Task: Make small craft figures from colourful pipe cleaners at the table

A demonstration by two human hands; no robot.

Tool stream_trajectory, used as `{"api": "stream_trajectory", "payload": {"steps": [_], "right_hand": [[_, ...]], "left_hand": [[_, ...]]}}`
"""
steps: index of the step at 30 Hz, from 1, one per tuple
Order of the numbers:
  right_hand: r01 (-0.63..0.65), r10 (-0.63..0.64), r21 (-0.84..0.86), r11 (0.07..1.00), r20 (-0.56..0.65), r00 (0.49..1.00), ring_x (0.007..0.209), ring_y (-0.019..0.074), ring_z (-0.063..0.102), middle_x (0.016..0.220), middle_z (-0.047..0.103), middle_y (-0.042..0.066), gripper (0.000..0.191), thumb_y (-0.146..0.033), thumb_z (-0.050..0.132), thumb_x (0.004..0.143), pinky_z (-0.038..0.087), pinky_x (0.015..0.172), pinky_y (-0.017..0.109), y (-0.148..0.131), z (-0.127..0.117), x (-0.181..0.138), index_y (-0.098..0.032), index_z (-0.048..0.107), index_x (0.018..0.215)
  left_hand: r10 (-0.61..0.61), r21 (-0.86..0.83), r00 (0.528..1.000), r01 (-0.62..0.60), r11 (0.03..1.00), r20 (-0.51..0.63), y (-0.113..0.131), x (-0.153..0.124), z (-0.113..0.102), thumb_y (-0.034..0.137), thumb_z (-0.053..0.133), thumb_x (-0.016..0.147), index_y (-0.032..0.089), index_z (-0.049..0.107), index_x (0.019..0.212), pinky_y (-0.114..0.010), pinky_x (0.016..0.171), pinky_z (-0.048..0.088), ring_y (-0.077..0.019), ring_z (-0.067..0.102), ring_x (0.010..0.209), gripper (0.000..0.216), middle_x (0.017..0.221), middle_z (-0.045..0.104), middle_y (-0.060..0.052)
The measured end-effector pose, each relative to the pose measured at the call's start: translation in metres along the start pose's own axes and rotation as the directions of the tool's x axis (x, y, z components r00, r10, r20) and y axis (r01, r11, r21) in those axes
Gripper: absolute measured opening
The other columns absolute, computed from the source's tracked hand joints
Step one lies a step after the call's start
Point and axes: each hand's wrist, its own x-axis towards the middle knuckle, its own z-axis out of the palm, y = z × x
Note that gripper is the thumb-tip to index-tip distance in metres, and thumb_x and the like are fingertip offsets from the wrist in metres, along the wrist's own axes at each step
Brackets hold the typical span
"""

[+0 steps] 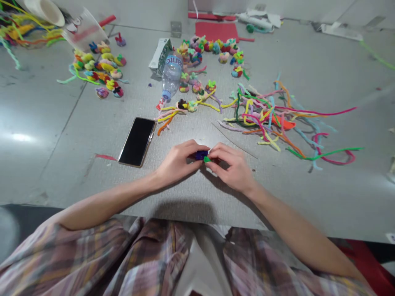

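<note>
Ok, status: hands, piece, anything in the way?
Left hand pinching purple fuzzy piece. Right hand pinching green bit beside it. Phone off left, not blocking.

Over a grey bench (pixel 324 197), the person's bare left-hand grip (pixel 179 162) pinches a small dark-purple fuzzy piece (pixel 201 155), and the right-hand grip (pixel 233 166) pinches a small bright-green fuzzy tip (pixel 206 159) touching it. A black-screened rectangular phone (pixel 137 142) lies near the left forearm. Farther back, a clear plastic bottle (pixel 170 78), its blue cap toward the person, rests beside a green-and-white carton (pixel 161 55). Small multicoloured fuzzy figures (pixel 197 45) curve to its right; a second multicoloured fuzzy cluster (pixel 100 68) sits well left. Rightward spreads a loose tangle of many-coloured fuzzy stems (pixel 268 117). Behind everything lies a flat red sheet (pixel 216 31).
</note>
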Motion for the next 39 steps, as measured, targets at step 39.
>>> {"api": "stream_trajectory", "payload": {"steps": [39], "right_hand": [[-0.084,0.088,0.079,0.993,-0.05,0.995,0.081,0.0185,0.065,0.093,0.067,0.002,0.011,-0.032,0.075,0.109,0.053,0.07,0.035,0.0,0.002,0.002,-0.026,0.073,0.1]], "left_hand": [[0.006,0.005,0.998,-0.006,1.0,-0.069,0.005,-0.001,0.003,0.016,0.074,0.1,0.024,0.084,0.132,-0.03,0.082,0.058,-0.0152,0.071,0.09,0.034,0.102,0.073,-0.003]]}}
